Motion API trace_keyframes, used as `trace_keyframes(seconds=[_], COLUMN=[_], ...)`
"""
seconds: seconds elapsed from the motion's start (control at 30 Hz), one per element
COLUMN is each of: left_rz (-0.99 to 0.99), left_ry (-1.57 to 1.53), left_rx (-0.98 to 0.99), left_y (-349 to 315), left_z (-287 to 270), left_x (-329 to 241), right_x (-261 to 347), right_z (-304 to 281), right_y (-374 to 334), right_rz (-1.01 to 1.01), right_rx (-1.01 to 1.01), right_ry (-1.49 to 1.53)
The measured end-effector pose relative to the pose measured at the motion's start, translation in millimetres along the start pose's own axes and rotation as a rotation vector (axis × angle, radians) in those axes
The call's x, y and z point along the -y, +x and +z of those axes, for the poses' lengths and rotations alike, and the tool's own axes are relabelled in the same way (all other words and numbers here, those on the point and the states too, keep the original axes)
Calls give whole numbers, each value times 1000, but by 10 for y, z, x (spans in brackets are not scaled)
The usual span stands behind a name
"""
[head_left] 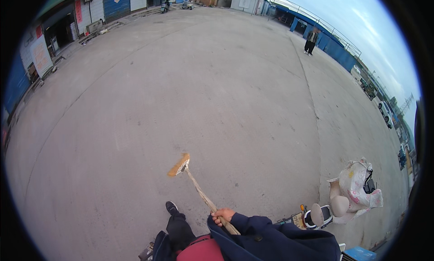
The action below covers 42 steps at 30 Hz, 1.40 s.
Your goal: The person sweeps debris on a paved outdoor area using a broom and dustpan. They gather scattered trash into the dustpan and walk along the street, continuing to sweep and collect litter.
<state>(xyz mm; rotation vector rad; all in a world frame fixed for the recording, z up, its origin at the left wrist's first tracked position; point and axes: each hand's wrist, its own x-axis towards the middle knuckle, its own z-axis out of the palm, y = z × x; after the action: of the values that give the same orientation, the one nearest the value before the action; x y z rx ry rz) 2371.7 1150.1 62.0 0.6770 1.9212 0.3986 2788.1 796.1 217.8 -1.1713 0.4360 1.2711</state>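
A broom (202, 194) with a pale wooden handle and yellow-brown bristles slants from my body toward the middle of the yard. My right hand (223, 216), at the end of a dark blue sleeve, is closed around the handle. The handle's lower end passes over my coat front. The broom's bristle head (180, 165) points ahead and to the left; whether it touches the concrete cannot be made out. My left hand is out of view, with only part of a dark sleeve at the lower edge. One black shoe (172, 208) steps forward beside the broom.
A scooter (316, 216) with a patterned cover (355, 182) stands close on my right. A person (311, 40) is far off at the right, near a blue wall. Shopfronts with a blue shutter (116, 3) and a leaning sign board (41, 56) line the left. Vehicles (385, 112) stand along the right edge.
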Motion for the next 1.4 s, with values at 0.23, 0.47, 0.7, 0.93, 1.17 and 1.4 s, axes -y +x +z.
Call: trace_keyframes(seconds=[0.23,0.47,0.7,0.93,1.17,1.4], left_rz=[-8,14,93,121,60,30], left_ry=[2,-38,-203,-238,-148,-119], left_rx=[5,-7,-110,-19,-96,-67], left_y=[750,1354,1895,1895,2989,3907], left_z=[1810,2916,4035,5531,7478,9278], left_x=[-1987,-3768,-5024,-7024,-9298,-11421], right_x=[1678,3292,5064,7258,9419,11092], right_z=[811,1717,2191,3408,4749,5919], right_y=[1668,2914,5395,6794,8647,10279], right_rz=[24,-7,55,169,40,59], right_rx=[-37,-159,-107,123,212,156], right_ry=[46,183,344,336,169,166])
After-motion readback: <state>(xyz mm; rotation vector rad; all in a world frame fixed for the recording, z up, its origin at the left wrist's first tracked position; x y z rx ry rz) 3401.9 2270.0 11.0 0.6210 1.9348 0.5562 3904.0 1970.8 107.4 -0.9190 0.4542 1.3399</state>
